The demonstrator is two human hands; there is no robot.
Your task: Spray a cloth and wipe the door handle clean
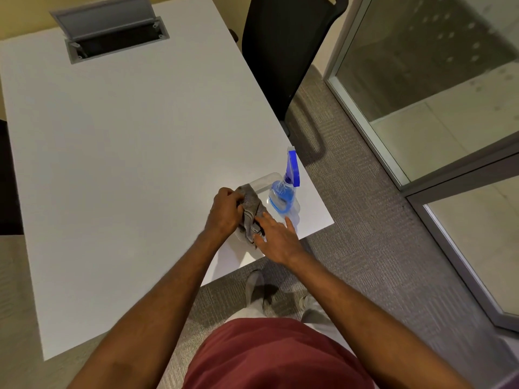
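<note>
Past my red shirt (269, 357), my left hand (224, 211) grips the crumpled grey cloth (252, 211); my right hand (276, 234), fingers straight, seemingly touches it, nearer the upright blue spray bottle (283, 192) just right.

Office meeting room, white desk (126, 153) carrying a flip-up cable box (112, 32), black mesh chair (286, 51) sitting alongside, grey carpet (365, 234), glass partition (435, 80) framing the side

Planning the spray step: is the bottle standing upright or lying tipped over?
Upright. The spray bottle stands on its base in a clear tray at the table corner, blue trigger head on top.
</note>
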